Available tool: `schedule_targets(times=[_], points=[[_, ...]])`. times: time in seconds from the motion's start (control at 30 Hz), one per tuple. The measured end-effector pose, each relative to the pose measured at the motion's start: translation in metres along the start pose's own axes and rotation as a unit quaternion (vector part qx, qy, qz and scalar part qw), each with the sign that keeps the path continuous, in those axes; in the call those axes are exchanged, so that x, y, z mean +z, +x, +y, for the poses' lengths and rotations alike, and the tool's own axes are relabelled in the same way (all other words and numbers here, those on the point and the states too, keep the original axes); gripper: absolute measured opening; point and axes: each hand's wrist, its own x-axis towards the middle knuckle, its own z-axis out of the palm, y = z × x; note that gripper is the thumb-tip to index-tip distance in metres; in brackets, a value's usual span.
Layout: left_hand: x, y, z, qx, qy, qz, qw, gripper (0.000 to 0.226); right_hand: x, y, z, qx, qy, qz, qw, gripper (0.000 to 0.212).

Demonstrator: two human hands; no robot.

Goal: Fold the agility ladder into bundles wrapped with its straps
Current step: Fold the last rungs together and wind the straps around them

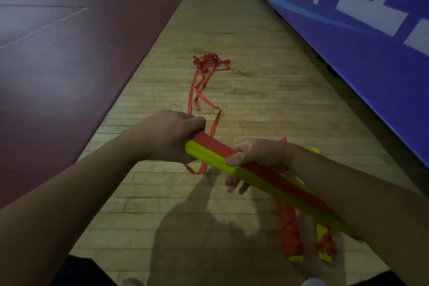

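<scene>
We hold the stacked rungs [210,157] of the agility ladder level above the wooden floor [232,18], clear of the boards. We judge this lets the loose red straps [204,76], trailing toward the floor's far end, be drawn in and wound round. Our left hand [171,137] is clenched round the stack's far end, knuckles up. Our right hand [255,155] grips its middle, thumb pressed on top and fingers beneath. Two wrapped bundles [290,227] lie near the floor's right edge.

Single head-worn wide-angle view, looking forward and down along wooden floor [232,30], close-range
</scene>
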Motion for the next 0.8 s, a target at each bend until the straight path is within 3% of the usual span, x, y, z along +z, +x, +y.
schedule_targets(times=[0.13, 0.23, 0.33, 0.5, 0.67, 0.8], points=[[-0.006, 0.001, -0.007, -0.016, -0.078, -0.039, 0.996, 0.053, 0.003, -0.003, -0.002, 0.007, 0.002, -0.030, 1.000, 0.051], [-0.022, -0.006, -0.019, -0.095, -0.236, -0.064, 0.965, 0.055, 0.002, -0.002, 0.002, -0.003, 0.019, 0.003, 1.000, 0.041], [-0.029, -0.018, -0.031, -0.138, -0.316, -0.069, 0.936, 0.061, -0.005, -0.003, 0.003, -0.014, 0.003, 0.019, 1.000, 0.050], [-0.027, -0.023, -0.044, -0.152, -0.310, -0.010, 0.939, 0.050, -0.008, -0.005, 0.005, 0.008, -0.042, 0.004, 0.999, 0.066], [-0.024, -0.023, -0.043, -0.151, -0.301, 0.067, 0.939, 0.009, -0.009, -0.007, 0.003, -0.004, -0.018, 0.012, 1.000, 0.057], [-0.021, -0.022, -0.040, -0.192, -0.329, 0.161, 0.911, 0.011, -0.006, -0.010, -0.002, -0.018, 0.039, 0.024, 0.999, 0.048]])
